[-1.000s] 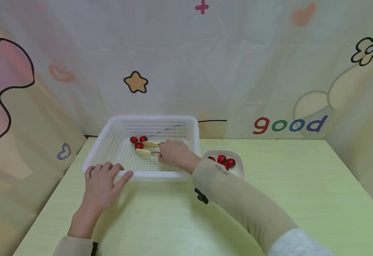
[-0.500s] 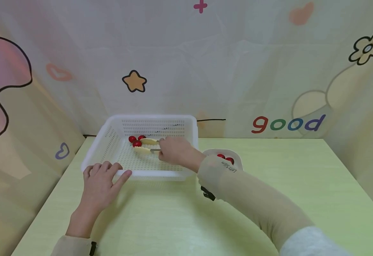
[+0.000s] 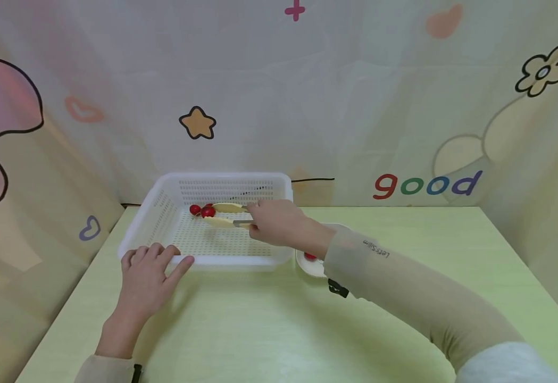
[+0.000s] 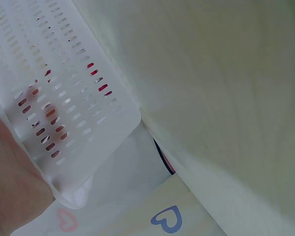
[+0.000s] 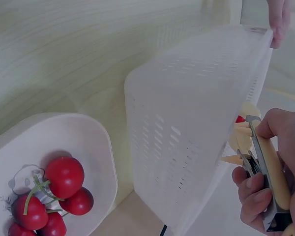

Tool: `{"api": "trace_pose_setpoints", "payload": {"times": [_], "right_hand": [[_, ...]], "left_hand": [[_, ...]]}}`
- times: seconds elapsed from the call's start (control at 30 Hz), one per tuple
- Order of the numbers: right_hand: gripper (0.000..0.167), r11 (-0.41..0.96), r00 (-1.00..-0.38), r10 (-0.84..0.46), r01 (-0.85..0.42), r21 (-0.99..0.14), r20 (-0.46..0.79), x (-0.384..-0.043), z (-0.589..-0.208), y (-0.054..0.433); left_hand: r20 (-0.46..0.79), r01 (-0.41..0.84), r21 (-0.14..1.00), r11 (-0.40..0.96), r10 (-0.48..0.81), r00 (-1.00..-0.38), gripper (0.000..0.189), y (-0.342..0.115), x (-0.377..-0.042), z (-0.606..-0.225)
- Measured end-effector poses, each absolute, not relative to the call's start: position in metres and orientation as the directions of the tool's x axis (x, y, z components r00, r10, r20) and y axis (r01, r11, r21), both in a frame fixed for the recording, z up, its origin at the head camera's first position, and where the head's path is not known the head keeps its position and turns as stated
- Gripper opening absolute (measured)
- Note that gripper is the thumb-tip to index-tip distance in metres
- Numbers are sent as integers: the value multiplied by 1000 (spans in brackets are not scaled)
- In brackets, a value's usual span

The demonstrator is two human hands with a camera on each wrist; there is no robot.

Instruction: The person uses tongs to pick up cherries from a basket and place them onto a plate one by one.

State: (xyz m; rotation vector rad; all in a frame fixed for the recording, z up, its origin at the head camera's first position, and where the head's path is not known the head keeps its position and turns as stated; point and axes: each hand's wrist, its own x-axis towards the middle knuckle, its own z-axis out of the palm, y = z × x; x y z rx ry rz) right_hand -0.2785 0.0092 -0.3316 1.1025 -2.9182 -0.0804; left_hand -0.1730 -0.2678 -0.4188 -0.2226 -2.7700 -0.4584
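Note:
My left hand [image 3: 147,279] grips the near-left rim of a white slotted plastic basket [image 3: 240,260], with its fingers over the rim. In the left wrist view, these fingers show through the slots. My right hand [image 3: 279,222] holds metal tongs [image 5: 270,172] with cream-coloured tips over the basket. The tips stand apart, one on each side of a red cherry [image 3: 208,211]. I cannot tell whether they touch it. Another cherry [image 3: 194,210] lies to its left, and a third, partly hidden, sits behind.
Right of the basket stands a small white dish [image 5: 96,130] with several red cherries [image 5: 65,177] on green stems; my right forearm partly covers it in the head view. A light wooden table [image 3: 240,330] lies beneath, with a printed curtain [image 3: 269,106] behind.
My right hand and forearm have shifted right, covering more of the dish. The tongs' tips have come round the front cherry, which sits slightly farther back. My left hand stays on the rim.

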Motion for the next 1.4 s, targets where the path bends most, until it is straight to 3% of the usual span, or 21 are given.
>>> {"api": "trace_pose_setpoints", "payload": {"times": [0.43, 0.93, 1.23, 1.4], "right_hand": [[36, 737, -733, -676, -672, 70, 75, -260, -320, 44], [43, 725, -716, -681, -689, 1, 154, -241, -309, 92], [41, 712, -689, -670, -702, -23, 279, -233, -314, 125], [48, 748, -739, -623, -659, -82, 255, -228, -315, 137]], "left_hand": [[337, 202, 287, 936, 99, -936, 48, -267, -173, -418], [351, 211, 291, 933, 101, -931, 48, -268, -173, -419], [359, 215, 296, 930, 100, -928, 48, -267, -173, -419], [358, 216, 296, 930, 101, -928, 48, -267, -172, -419]]}}
